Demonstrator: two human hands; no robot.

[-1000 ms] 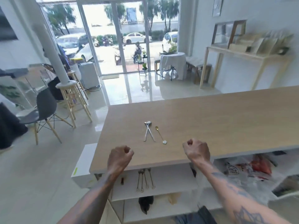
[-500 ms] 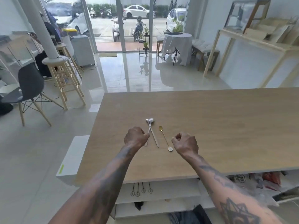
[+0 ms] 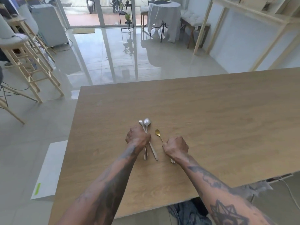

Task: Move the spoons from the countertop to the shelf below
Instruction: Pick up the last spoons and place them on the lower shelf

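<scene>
Silver spoons (image 3: 146, 127), two; gold spoon (image 3: 157, 133), one; countertop (image 3: 211, 119).

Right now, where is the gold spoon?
On the countertop, the gold spoon lies just right of the two silver spoons, its handle under the right hand.

You have three spoons on the wooden counter (image 3: 211, 127). The two silver spoons (image 3: 146, 125) lie crossed, bowls at the far end and close together, one bowl wider and shiny, the other slimmer; their long handles fan apart toward you, the tips resting on the wood. Just to their right lies the gold spoon (image 3: 157, 133), smaller and thin-stemmed, bowl far, handle slanting near-right to a pale, ornamented end. Parts of all three handles are covered.
</scene>
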